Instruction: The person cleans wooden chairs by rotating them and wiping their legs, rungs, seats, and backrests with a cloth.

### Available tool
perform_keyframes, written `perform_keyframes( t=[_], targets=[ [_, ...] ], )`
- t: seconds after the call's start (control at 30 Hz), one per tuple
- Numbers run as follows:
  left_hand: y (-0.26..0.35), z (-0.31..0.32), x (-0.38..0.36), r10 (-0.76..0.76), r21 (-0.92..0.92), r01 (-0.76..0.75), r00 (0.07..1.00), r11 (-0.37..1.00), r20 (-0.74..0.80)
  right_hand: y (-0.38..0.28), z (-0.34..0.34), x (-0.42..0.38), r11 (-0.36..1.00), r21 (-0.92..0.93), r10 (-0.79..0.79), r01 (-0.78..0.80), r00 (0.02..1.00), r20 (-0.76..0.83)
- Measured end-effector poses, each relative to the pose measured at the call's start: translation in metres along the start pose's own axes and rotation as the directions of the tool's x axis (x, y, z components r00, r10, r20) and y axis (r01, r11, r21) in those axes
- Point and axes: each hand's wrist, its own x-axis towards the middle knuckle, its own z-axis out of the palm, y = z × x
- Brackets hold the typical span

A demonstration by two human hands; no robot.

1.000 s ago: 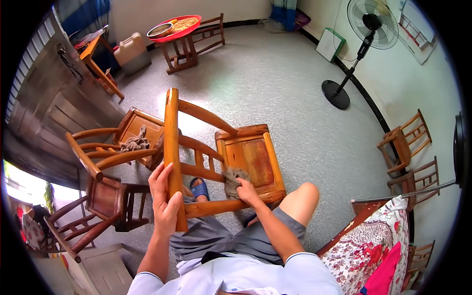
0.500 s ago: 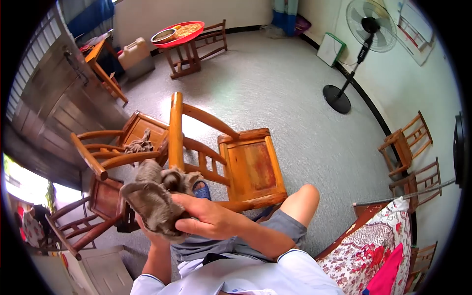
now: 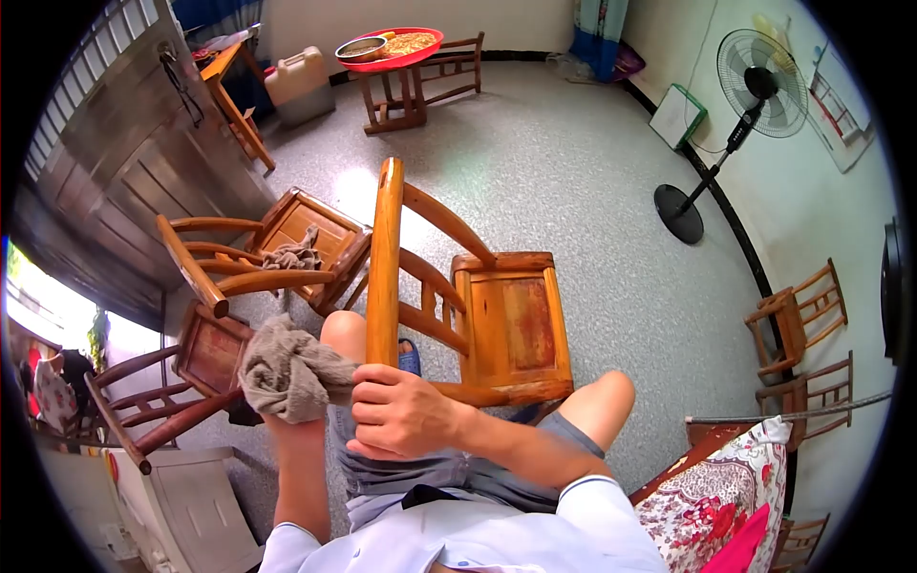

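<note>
A grey-brown cloth (image 3: pixel 287 368) is bunched over my left hand (image 3: pixel 294 432), whose fingers are hidden beneath it. My right hand (image 3: pixel 403 413) is closed round a twisted end of this cloth, knuckles up, over my lap. Just beyond my hands a wooden chair (image 3: pixel 511 325) lies tipped between my knees, its seat panel facing up towards me. Its thick top rail (image 3: pixel 385 258) rises right behind my right hand. A second cloth (image 3: pixel 294 253) lies crumpled on the seat of another wooden chair (image 3: pixel 320 224) to the left.
A darker wooden chair (image 3: pixel 210 358) stands at left, near a pale cabinet (image 3: pixel 205 497). Ahead, a red tray (image 3: pixel 420 57) of food rests on a wooden stand. A standing fan (image 3: pixel 680 212), small chairs (image 3: pixel 778 329) and a table with a flowered cloth (image 3: pixel 707 497) are on the right.
The cloth has gone from spread open between both hands to bunched over my left hand, its end in my right fist. The view has shifted, so the room appears further right.
</note>
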Motion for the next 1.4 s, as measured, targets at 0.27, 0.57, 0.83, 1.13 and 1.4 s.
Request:
perform_keyframes(
  t=[0.27, 0.57, 0.83, 1.13, 1.4],
  targets=[
    [-0.028, 0.023, -0.032, -0.28, -0.235, 0.229, 0.935, 0.945, -0.218, 0.028, -0.093, 0.011, 0.925, -0.355, 0.042, -0.136, 0.965, -0.26],
    [-0.082, 0.04, -0.055, -0.391, -0.307, 0.355, 0.918, 0.883, -0.064, -0.003, -0.211, -0.056, 0.882, -0.308, 0.144, -0.357, 0.826, -0.545],
    [-0.091, 0.107, -0.051, -0.388, -0.225, 0.44, 0.889, 0.869, 0.242, -0.007, -0.288, -0.089, 0.786, -0.029, 0.491, -0.618, 0.651, -0.579],
    [-0.127, 0.194, -0.055, -0.058, 0.014, 0.06, 0.84, 0.998, 0.539, 0.031, -0.268, -0.069, 0.861, -0.136, 0.388, -0.49, 0.807, -0.445],
    [-0.2, 0.245, -0.095, 0.149, 0.089, -0.249, 0.79, 0.964, 0.595, 0.013, -0.239, -0.073, 0.92, -0.017, 0.286, -0.391, 0.702, -0.652]
  ],
)
